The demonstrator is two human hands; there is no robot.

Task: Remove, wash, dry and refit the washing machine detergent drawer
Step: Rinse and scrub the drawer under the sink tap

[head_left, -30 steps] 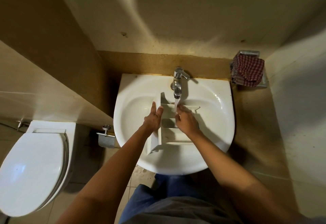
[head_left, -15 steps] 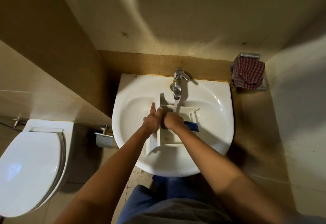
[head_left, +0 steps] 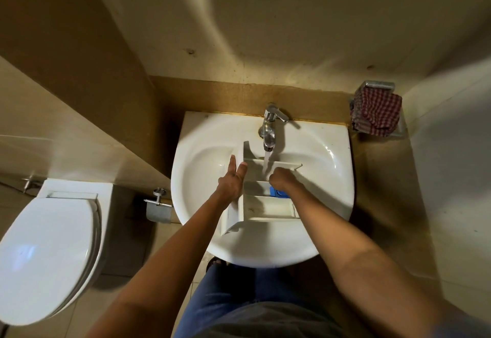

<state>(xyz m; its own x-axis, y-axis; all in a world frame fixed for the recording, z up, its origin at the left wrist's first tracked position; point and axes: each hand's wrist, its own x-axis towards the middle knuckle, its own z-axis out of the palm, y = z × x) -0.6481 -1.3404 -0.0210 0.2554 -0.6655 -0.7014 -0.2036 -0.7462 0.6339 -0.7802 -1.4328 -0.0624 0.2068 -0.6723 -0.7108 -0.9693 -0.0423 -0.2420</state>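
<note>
The white detergent drawer point(head_left: 268, 207) lies in the white sink point(head_left: 202, 162) under the running tap point(head_left: 269, 127); a thin stream of water falls into its far compartment. A blue insert point(head_left: 276, 192) shows in the middle compartment. My left hand point(head_left: 231, 180) presses flat against the drawer's left wall, fingers stretched out. My right hand point(head_left: 281, 176) is curled down inside the middle of the drawer, fingers hidden, just right of the water stream.
A red checked cloth point(head_left: 376, 111) hangs on a metal rack at the right of the sink. A toilet point(head_left: 45, 252) with its lid closed stands at the left, and a paper holder point(head_left: 158, 206) is fixed between it and the sink.
My right hand has shifted from the drawer's left compartment to the middle, under the stream; the blue insert has come into view. My left hand stays on the drawer's side.
</note>
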